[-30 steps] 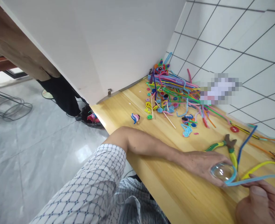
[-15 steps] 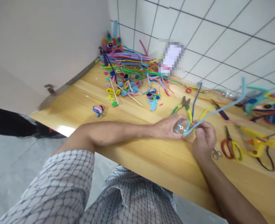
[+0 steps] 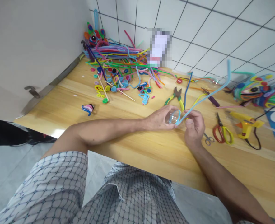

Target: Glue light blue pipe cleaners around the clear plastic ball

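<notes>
My left hand (image 3: 158, 119) is closed around a clear round plastic ball (image 3: 170, 118) above the near part of the table. A light blue pipe cleaner (image 3: 206, 95) loops against the ball's right side, and its long free end rises to the upper right. Fingers of my right hand (image 3: 195, 127) pinch the pipe cleaner close beside the ball; the fingertips are partly hidden. Just beyond the hands lie green-and-yellow pliers (image 3: 179, 101) and a dark blue pipe cleaner (image 3: 188, 90).
On the right lie small scissors (image 3: 208, 139), red-and-yellow scissors (image 3: 223, 133) and a yellow glue gun (image 3: 247, 127) with its cord. Many pipe cleaners (image 3: 118, 54) are heaped at the back left, near a phone (image 3: 159, 46) against the tiled wall. A colourful pipe-cleaner figure (image 3: 249, 88) stands back right.
The camera view has swung, so the table things appear further left and higher. Both hands keep their hold on the ball and the light blue pipe cleaner, with little visible difference between them.
</notes>
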{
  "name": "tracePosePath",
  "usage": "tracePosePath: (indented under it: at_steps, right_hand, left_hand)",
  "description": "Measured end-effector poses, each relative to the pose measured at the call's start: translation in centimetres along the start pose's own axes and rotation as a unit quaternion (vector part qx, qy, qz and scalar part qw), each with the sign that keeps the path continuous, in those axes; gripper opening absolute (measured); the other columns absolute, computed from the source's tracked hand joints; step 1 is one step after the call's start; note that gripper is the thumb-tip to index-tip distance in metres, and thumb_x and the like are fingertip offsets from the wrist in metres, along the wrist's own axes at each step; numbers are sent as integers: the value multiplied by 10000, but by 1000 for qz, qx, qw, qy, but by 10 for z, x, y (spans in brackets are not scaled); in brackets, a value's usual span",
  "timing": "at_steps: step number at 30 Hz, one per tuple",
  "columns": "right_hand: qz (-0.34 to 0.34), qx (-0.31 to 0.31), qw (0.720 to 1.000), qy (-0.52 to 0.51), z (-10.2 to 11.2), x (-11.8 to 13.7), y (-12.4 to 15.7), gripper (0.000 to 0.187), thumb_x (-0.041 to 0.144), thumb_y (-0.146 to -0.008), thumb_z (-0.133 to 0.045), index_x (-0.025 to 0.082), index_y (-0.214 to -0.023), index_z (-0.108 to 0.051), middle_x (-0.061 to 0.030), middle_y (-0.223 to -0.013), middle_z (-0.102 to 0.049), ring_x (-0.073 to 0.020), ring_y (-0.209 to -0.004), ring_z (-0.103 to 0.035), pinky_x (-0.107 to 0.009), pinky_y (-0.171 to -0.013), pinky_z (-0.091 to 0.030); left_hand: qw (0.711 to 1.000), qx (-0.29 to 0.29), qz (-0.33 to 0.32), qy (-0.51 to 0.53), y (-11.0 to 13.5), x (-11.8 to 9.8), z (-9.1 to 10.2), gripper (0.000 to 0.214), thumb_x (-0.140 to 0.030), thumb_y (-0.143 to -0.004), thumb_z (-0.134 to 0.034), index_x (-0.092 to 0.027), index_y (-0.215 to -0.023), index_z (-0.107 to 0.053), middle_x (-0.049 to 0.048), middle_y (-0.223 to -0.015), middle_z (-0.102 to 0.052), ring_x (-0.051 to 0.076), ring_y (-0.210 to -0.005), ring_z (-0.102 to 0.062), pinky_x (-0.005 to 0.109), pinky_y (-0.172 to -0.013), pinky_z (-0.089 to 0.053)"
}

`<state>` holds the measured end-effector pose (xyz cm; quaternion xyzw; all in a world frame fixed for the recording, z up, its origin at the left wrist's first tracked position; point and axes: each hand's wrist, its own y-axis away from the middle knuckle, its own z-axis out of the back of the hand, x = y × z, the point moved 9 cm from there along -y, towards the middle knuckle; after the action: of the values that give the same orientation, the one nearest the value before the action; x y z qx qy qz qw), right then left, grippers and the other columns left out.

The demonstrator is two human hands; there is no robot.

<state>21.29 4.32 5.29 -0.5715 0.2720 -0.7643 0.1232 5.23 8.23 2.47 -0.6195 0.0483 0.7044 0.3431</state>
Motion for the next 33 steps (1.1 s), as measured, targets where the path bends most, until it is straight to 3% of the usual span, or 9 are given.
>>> tracePosePath:
  at_steps: [15, 20, 33]
  right_hand:
    - [-14, 10, 997, 73, 2, 0, -2, 540, 718, -1000, -650, 230, -1217, -729, -142, -1246, -712, -331, -1205, -669, -585, -1068, -559]
    - [-13, 1, 998, 55, 0, 1, -2, 547, 743, -934, -709, 247, -1160, -754, -99, -1186, -725, -338, -1222, -697, -570, -1073, -560]
    - [-15, 21, 999, 37, 0, -6, 0, 391, 589, -951, -765, 262, -1165, -779, -85, -1200, -736, -310, -1196, -701, -528, -1071, -549]
  left_hand:
    - [1000, 9, 1, -16, 0, -9, 2, 641, -244, -843, -861, -176, -1415, -580, 170, -1461, -681, 332, -1396, -677, 495, -1194, -563]
    - [1000, 12, -6, -28, -1, -9, -1, 612, -233, -854, -844, -187, -1403, -577, 144, -1410, -702, 298, -1333, -702, 459, -1159, -576]
    - [1000, 9, 2, -14, -1, -6, 0, 637, -295, -835, -885, -179, -1386, -588, 164, -1405, -701, 308, -1285, -719, 474, -1111, -598]
